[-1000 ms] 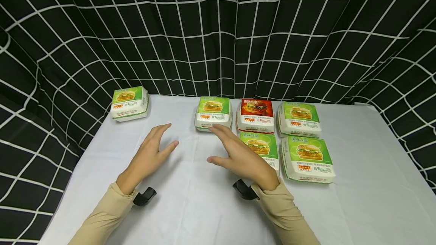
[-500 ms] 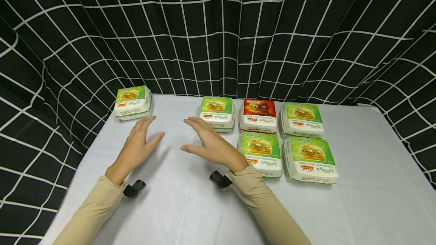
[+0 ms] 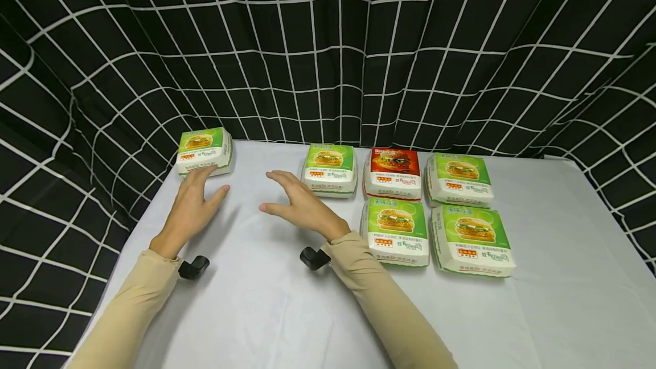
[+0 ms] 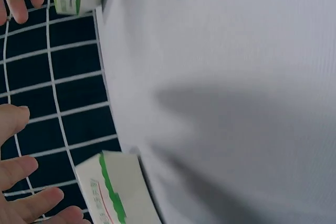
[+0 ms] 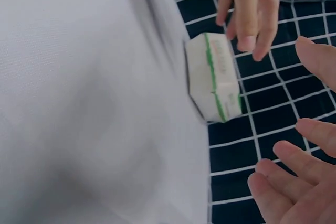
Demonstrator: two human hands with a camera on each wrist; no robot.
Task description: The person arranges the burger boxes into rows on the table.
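Note:
My left hand (image 3: 188, 206) hangs over the white table with fingers extended, its fingertips overlapping the near edge of the far-left green burger box (image 3: 204, 150) in the head view. Whether they touch it I cannot tell. In the left wrist view a green-and-white box (image 4: 118, 192) lies close to the spread fingers. My right hand (image 3: 307, 208) is held over the table's middle, fingers relaxed and pointing left, holding nothing. Just behind it stands another green burger box (image 3: 329, 169). The right wrist view catches the far-left box (image 5: 212, 77) beneath the left hand's fingers.
Right of my hands, a red burger box (image 3: 393, 172) stands in the back row beside a green box (image 3: 459, 179). Before them sit two more green boxes, one left (image 3: 396, 232) and one right (image 3: 472, 241). A black gridded curtain (image 3: 328, 44) borders the white table (image 3: 256, 300).
Both hands have moved left. The left hand has also gone forward to the far-left box, and the right has left the space over the boxes. The boxes keep their places.

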